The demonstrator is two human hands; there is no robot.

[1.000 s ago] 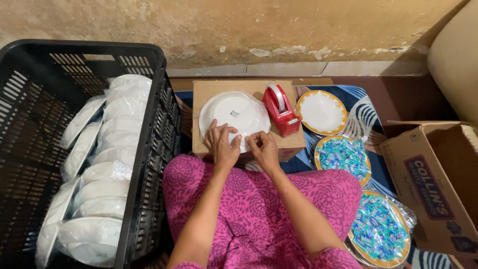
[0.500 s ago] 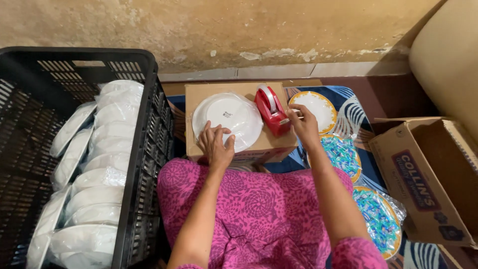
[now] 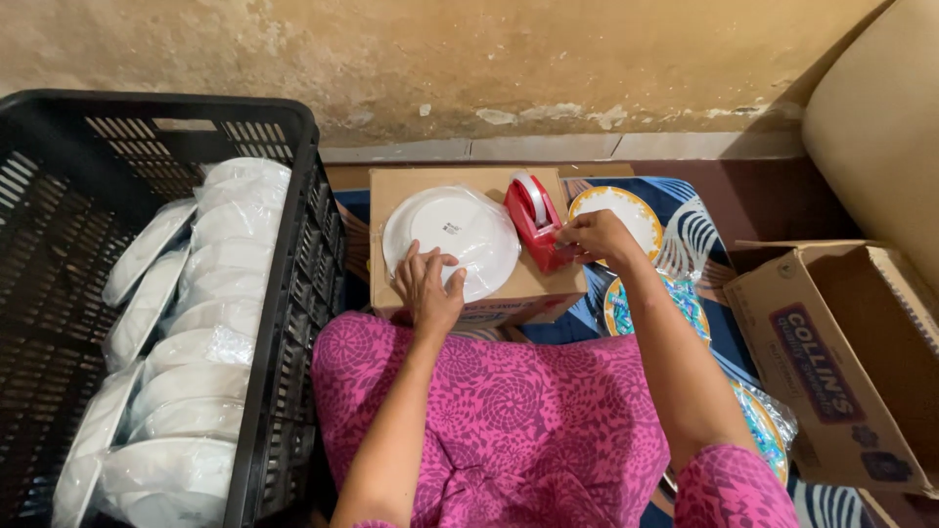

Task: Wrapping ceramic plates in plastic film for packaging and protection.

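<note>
Black crate [image 3: 293, 244] at 9 o'clock, packed with wrapped white plates [image 3: 186, 352]. Cardboard box [image 3: 548, 288] at centre carries a wrapped white plate [image 3: 460, 230]. Left hand [image 3: 430, 288] lies open, fingers spread on the plate's 6 o'clock rim. Red tape dispenser [image 3: 533, 220] just beside the plate at 3 o'clock; right hand [image 3: 597, 238] pinched closed at its front end. Patterned plates [image 3: 631, 210] at 3 o'clock; open carton [image 3: 841, 362] at 4 o'clock.
</note>
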